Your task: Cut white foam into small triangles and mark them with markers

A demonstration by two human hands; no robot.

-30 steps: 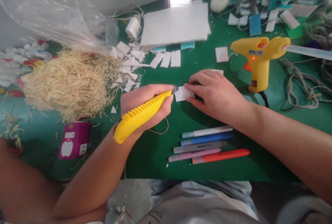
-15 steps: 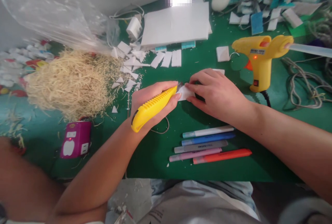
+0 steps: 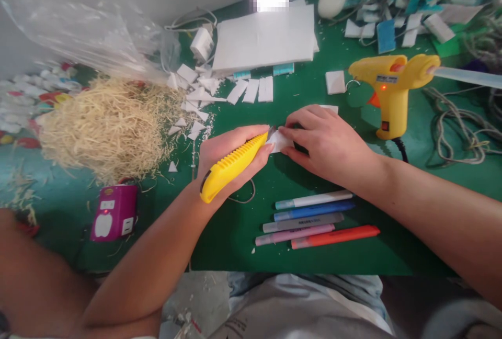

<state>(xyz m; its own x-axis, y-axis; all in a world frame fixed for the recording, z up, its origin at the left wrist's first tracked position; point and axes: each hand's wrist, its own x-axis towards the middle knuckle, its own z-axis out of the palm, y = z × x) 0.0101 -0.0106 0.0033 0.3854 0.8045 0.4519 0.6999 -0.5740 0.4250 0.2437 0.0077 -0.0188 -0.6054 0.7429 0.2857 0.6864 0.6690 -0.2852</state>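
Moved rightward since one second ago: left hand (image 3: 219, 143) with yellow cutter (image 3: 236, 164), bringing the blade (image 3: 272, 131) from the left edge of the white piece (image 3: 281, 141) to over its left end; apparently cutting position, contact depth unclear.

Head view. Left hand: clamped around cutter. Right hand (image 3: 323, 135): fingertips and thumb closed on white piece, which lies on the green counter (image 3: 219, 245) between both hands. Five markers (image 3: 304, 222): nearer the wearer. Yellow glue gun (image 3: 394, 98): right.

No text readable — print on glue gun (image 3: 393, 90), gray marker (image 3: 304, 222), shirt (image 3: 290, 307) too blurred; purple box (image 3: 120, 212) — white apple sign (image 3: 103, 225).
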